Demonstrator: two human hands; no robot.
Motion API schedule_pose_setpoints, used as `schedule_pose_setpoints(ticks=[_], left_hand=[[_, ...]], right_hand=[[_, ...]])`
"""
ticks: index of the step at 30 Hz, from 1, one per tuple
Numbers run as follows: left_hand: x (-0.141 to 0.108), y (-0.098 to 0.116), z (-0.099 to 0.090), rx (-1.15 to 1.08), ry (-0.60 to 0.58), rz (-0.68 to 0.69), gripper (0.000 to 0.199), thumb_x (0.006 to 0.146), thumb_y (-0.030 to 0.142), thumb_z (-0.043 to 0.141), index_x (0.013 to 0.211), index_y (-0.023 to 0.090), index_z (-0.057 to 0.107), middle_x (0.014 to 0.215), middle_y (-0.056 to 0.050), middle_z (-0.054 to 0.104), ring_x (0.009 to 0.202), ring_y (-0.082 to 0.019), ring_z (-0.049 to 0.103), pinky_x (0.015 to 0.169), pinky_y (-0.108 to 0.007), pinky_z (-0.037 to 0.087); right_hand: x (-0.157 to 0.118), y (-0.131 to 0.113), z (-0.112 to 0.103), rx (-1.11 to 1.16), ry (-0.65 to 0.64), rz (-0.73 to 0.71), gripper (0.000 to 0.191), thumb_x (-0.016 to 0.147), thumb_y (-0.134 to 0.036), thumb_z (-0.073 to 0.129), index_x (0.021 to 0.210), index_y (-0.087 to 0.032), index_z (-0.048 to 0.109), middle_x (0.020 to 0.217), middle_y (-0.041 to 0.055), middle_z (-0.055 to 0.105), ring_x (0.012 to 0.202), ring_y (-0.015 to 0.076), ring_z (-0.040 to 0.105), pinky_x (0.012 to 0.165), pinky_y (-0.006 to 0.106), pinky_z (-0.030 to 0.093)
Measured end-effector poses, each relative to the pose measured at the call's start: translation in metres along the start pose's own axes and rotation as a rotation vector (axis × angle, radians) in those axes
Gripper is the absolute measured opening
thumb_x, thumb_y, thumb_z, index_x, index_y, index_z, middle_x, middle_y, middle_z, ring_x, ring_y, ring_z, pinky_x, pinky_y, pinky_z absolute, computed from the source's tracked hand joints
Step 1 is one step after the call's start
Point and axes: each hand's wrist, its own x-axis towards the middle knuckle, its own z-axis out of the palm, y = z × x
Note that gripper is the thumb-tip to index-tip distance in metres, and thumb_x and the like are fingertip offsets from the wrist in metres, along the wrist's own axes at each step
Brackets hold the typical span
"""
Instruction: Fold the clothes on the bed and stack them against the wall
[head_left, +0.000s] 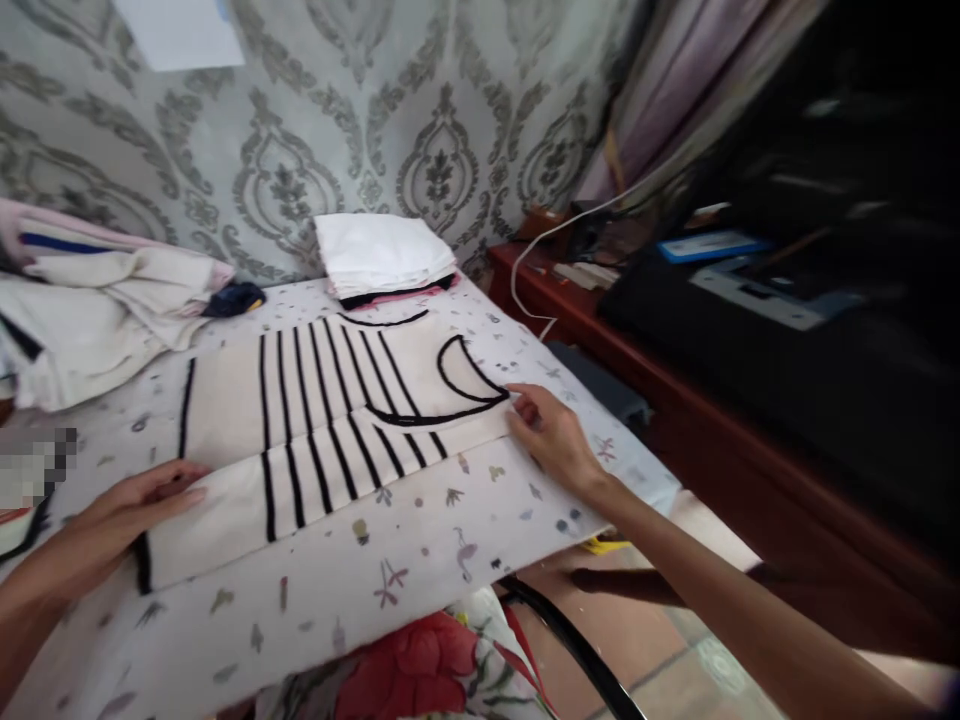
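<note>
A cream sleeveless knit top (225, 400) with black stripes and black trim lies flat on a patterned sheet (315, 620). Its near side is folded over toward the middle, so part of the front is covered. My left hand (154, 500) is at the hem end, thumb and fingers closed on the folded layer. At the shoulder end, my right hand (553, 435) pinches the black-edged strap corner between thumb and fingers.
Behind the top is a stack of folded white clothes (386, 255). Loose garments (112, 310) are heaped at the left. A dark red wooden table (637, 330) with a white cable (517, 270) and a large black object (787, 400) stand at the right. Red-flowered fabric (420, 660) hangs below the near edge.
</note>
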Motion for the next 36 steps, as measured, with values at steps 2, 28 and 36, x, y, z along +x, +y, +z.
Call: schedule_pose_setpoints(ticks=[2,28,36], left_hand=[[-0.009,0.004,-0.005,-0.139,-0.116,-0.049,0.070,0.061,0.072,0.075,0.111,0.024,0.064,0.100,-0.004,0.076,0.096,-0.027,0.070,0.079,-0.032,0.058],[-0.013,-0.015,0.016,0.056,0.255,0.315,0.045,0.079,0.053,0.058,0.110,0.022,0.062,0.103,-0.004,0.066,0.095,-0.024,0.061,0.081,-0.033,0.049],[-0.029,-0.002,0.016,0.499,0.376,0.280,0.042,0.090,0.037,0.043,0.125,0.018,0.057,0.118,-0.012,0.064,0.108,-0.032,0.060,0.090,-0.044,0.049]], right_hand=[[0.001,0.001,0.001,-0.023,-0.001,-0.029,0.039,0.083,-0.029,0.054,0.119,-0.019,0.064,0.088,0.0060,0.067,0.069,0.0187,0.061,0.068,0.034,0.053],[0.052,-0.129,0.121,-0.165,-0.425,-0.431,0.011,0.091,-0.029,0.055,0.093,-0.020,0.061,0.099,0.0105,0.061,0.097,0.0269,0.059,0.082,0.038,0.050],[0.046,-0.118,0.124,-0.054,-0.268,-0.424,0.016,0.092,-0.025,0.049,0.102,-0.022,0.061,0.099,0.0109,0.064,0.096,0.0287,0.059,0.085,0.044,0.050]])
